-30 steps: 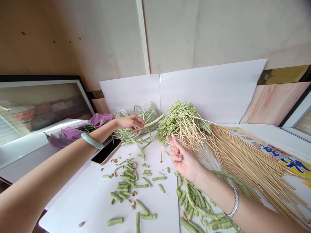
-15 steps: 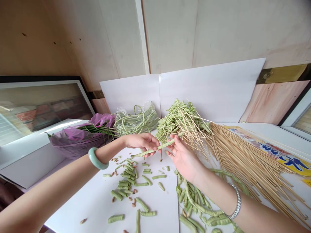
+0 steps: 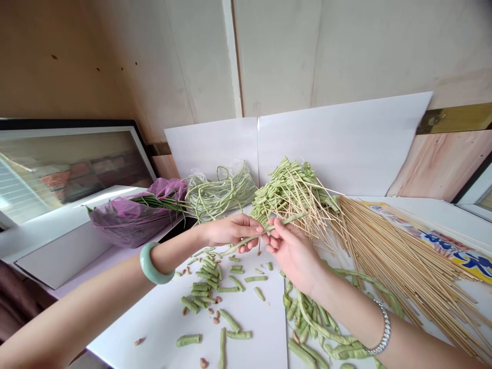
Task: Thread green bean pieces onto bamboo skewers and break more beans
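Note:
My left hand (image 3: 232,230) and my right hand (image 3: 291,249) both pinch one long green bean (image 3: 295,218), held level above the white table sheet (image 3: 161,320). The bean runs from a loose end at lower left, through both hands, up toward a heap of bamboo skewers threaded with coiled beans (image 3: 292,192). A jade bangle circles my left wrist; a silver bracelet sits on my right. Cut bean pieces (image 3: 207,287) lie scattered below my hands.
A clear bag of whole long beans (image 3: 219,192) rests at the back, with a purple bag of greens (image 3: 130,215) left of it. Bare skewers (image 3: 403,256) fan out to the right over printed packaging (image 3: 457,246). More beans (image 3: 319,323) lie under my right forearm.
My left hand drew a bean out of the clear bag and carried it right to my right hand, which closed on it. The phone by the bag is now hidden.

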Action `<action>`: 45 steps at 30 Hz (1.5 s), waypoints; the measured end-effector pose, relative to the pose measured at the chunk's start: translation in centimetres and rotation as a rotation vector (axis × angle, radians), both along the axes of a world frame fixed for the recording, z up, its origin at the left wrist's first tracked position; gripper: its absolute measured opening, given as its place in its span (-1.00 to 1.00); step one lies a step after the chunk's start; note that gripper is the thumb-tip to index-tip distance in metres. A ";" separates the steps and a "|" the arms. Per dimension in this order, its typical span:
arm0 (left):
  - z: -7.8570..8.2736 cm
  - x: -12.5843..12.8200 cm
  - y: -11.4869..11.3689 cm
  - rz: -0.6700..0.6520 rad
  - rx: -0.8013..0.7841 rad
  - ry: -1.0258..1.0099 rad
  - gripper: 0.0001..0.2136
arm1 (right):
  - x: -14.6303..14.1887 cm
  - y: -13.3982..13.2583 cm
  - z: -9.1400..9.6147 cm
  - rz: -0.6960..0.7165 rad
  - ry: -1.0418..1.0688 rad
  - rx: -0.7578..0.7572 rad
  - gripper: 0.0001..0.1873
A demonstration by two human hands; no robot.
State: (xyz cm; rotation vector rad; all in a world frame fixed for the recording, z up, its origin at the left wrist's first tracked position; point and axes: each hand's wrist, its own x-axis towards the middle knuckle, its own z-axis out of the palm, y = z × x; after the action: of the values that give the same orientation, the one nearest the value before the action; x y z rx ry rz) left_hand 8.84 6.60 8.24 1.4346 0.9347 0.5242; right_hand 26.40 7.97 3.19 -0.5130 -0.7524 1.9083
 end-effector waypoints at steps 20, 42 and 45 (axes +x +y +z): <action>-1.7 1.7 -2.5 0.142 -0.011 -0.060 -0.58 | 0.0 0.4 -1.6 0.081 -0.159 0.329 -0.83; 1.8 0.2 -2.7 -0.568 0.039 0.212 -0.74 | 1.7 0.6 -0.6 1.075 -0.391 0.348 -0.65; 0.6 -1.5 -1.8 -0.450 -0.026 0.100 -0.62 | 1.9 1.0 -0.6 1.013 -0.409 0.351 -0.70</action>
State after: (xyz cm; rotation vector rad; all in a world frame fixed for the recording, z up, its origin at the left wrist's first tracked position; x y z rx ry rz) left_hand 7.32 4.83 8.83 1.5986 0.6620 0.1065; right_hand 28.26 8.96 2.61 -0.3097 -1.8316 2.5054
